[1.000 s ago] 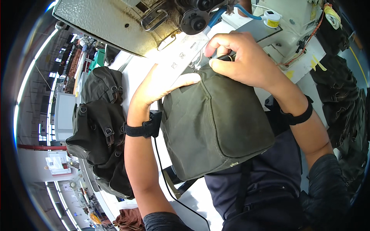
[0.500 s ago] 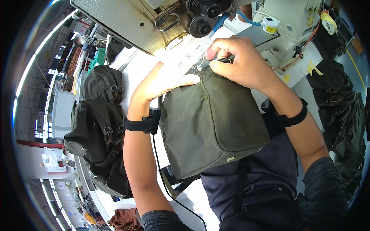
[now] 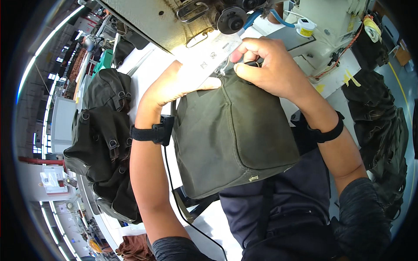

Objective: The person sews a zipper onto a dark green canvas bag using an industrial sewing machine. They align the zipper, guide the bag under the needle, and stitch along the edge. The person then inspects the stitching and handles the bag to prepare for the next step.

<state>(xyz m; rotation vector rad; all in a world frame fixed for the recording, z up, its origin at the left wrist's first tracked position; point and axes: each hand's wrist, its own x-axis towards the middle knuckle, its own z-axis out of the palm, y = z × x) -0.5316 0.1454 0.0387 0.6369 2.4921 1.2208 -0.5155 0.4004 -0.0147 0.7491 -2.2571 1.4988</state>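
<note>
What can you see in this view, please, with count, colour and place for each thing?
held bag: one, olive green, centre
sewing machine: one, cream, top
piled bags: several, dark green, left
stacked goods: several, dark green, far right
table: one, white, left of centre
cloth: one, reddish brown, lower left
pipe: one, red, far left
wrist straps: two, black, one per wrist
left hand: one, bare, bag's upper left
right hand: one, bare, bag's upper right

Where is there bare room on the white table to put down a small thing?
Bare white tabletop shows between the piled dark bags, the machine head and the left hand. It is crowded at the upper edge of the olive bag, between this hand and the right hand.
</note>
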